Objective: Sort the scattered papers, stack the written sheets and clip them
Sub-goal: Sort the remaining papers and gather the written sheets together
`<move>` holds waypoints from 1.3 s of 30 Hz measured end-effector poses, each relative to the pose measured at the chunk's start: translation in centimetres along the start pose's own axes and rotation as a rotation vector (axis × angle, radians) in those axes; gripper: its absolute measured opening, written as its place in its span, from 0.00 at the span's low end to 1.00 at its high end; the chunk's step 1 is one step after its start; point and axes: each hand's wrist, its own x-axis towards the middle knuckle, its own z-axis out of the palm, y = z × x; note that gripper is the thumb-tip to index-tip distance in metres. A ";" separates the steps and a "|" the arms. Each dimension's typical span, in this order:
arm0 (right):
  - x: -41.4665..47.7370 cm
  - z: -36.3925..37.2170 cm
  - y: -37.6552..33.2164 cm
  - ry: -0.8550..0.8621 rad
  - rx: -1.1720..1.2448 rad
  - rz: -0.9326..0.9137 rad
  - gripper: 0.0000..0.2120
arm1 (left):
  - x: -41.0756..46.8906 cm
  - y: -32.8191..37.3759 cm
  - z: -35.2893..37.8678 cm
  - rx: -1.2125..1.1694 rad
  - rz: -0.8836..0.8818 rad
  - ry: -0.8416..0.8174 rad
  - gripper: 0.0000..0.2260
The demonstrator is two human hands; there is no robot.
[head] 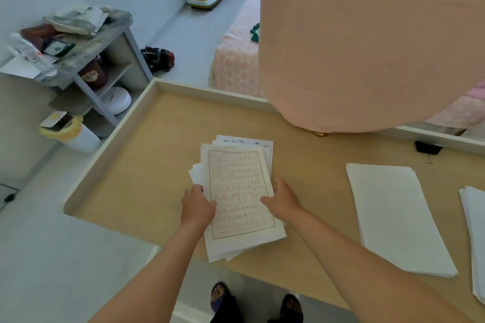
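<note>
Both hands flank the written sheets (237,186) on the table (147,165): the left hand (198,204) curls round the left edge, the right hand (282,200) pinches the right, thumb on top. Their long axis runs away from the person. Farther right, the binder clip (428,148) lies nearer the right hand.

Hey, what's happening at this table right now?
A person grips a stack of written sheets by its sides with the left hand and right hand, over the table. The stack is uneven, with edges sticking out. A blank pile lies to the right, a second pile beyond it. A black binder clip sits near the far rim, not yet used.
</note>
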 end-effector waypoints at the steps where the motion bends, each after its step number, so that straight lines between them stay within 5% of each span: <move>1: 0.5 1.1 -0.1 -0.015 -0.063 0.040 0.34 | 0.7 -0.8 0.1 0.038 -0.033 -0.028 0.23; 5: 1.4 4.5 0.0 0.010 -0.277 0.139 0.41 | 1.7 -3.3 0.8 -0.017 -0.101 -0.122 0.33; 13: 0.6 7.0 0.7 0.024 -0.656 -0.052 0.38 | 0.5 -6.1 0.1 -0.033 -0.141 -0.230 0.09; 16: -0.4 8.2 1.2 -0.010 -0.714 -0.159 0.38 | -0.4 -8.3 -0.3 -0.030 -0.267 -0.086 0.14; 20: -1.7 9.2 1.4 -0.075 -0.829 -0.274 0.38 | -3.0 -10.7 0.0 -0.407 -0.685 0.116 0.41; 23: -2.7 9.6 1.9 -0.157 -0.883 -0.372 0.38 | -4.8 -11.8 0.7 -0.832 -0.817 0.016 0.38; 26: -3.8 9.7 2.8 -0.211 -0.911 -0.453 0.38 | -6.1 -12.8 0.6 -1.019 -0.780 -0.111 0.22; 29: -4.3 9.4 3.4 -0.238 -0.908 -0.473 0.37 | -7.1 -13.4 0.0 -1.101 -0.735 -0.209 0.21; 35: -4.1 8.6 3.1 -0.281 -0.794 -0.476 0.27 | -8.4 -12.5 -0.3 -1.076 -0.679 0.133 0.15; 39: -4.1 7.6 3.0 -0.290 -0.665 -0.393 0.32 | -8.9 -10.9 -1.0 -1.001 -0.520 -0.018 0.15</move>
